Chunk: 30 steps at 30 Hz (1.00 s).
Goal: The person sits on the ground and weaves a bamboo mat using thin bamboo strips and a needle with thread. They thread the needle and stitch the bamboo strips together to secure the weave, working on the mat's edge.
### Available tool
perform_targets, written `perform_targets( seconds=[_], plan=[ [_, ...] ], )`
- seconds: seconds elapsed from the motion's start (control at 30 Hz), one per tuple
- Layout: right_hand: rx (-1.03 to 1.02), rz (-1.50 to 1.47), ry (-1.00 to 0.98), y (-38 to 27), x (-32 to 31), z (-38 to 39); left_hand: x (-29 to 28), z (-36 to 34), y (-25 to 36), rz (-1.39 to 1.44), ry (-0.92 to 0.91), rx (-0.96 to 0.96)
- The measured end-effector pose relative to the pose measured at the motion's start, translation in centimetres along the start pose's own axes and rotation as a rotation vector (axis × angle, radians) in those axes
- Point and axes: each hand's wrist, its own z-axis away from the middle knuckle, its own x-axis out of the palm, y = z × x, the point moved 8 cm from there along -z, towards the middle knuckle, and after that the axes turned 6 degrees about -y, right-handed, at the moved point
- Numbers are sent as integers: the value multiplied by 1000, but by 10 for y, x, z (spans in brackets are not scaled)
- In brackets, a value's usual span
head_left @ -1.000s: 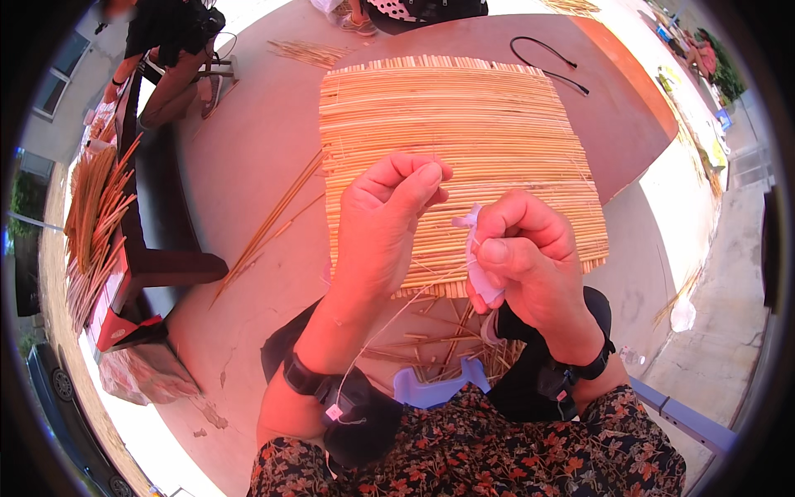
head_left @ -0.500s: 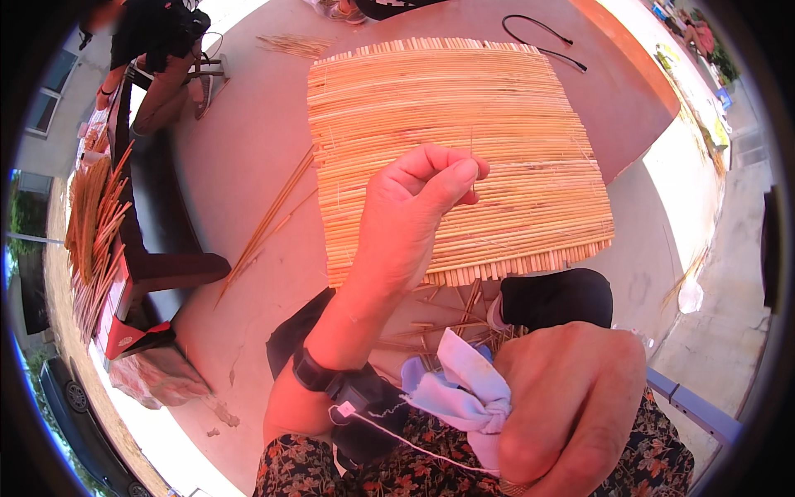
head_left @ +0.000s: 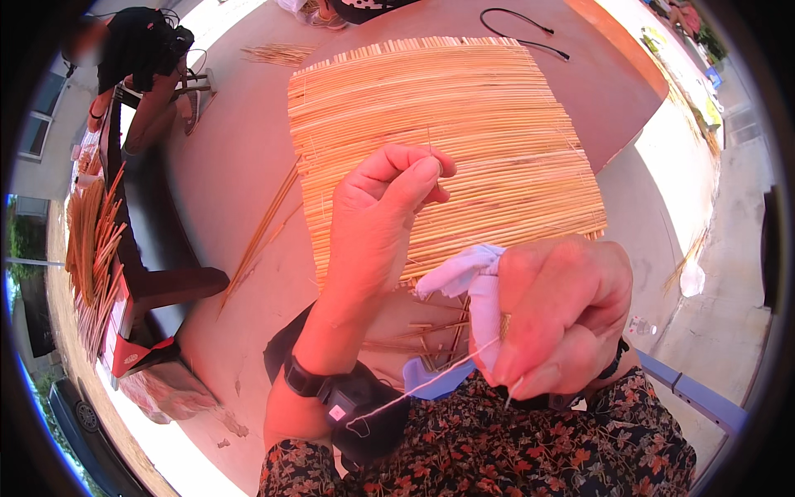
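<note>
Pinched upright between the thumb and fingertips of my left hand point(head_left: 385, 195) is a thin needle point(head_left: 429, 137). That hand hovers over a mat of straw-coloured stalks point(head_left: 447, 99) laid side by side. Lower right, my right hand point(head_left: 555, 315) has its fingers closed, pinching a white thread point(head_left: 431, 381). The thread's loose tail hangs across to the band on my left wrist. A pale lilac cloth strip point(head_left: 468, 269) is wrapped about the right hand's fingers. A short thin tip shows beneath its thumb; I cannot make out what it is.
A dark bench point(head_left: 178, 282) stands at left, with bundled reddish stalks point(head_left: 87, 240) beside it. Another person point(head_left: 145, 66) is at the upper left. Loose stalks point(head_left: 265, 232) lie on the floor, and a black cord point(head_left: 517, 37) lies beyond the mat.
My right hand has risen from my lap with the cloth strip and has turned, so its pinch on the thread shows. The left hand keeps the needle and appears slightly further left.
</note>
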Motion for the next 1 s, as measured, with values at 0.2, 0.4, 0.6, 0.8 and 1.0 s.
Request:
perform_targets(
  seconds=[0.2,0.4,0.6,0.8,1.0],
  plan=[
    [151,172,548,19,-62,20,14,4,5,-42,-116,118],
    [144,441,512,15,-65,20,19,6,3,-83,-197,116],
    [180,594,438,14,-64,21,18,8,3,-107,-190,120],
    [136,661,398,8,-58,19,22,9,6,-75,-218,110],
    [-32,860,348,-4,-50,16,23,10,8,-112,-211,117]
  ],
)
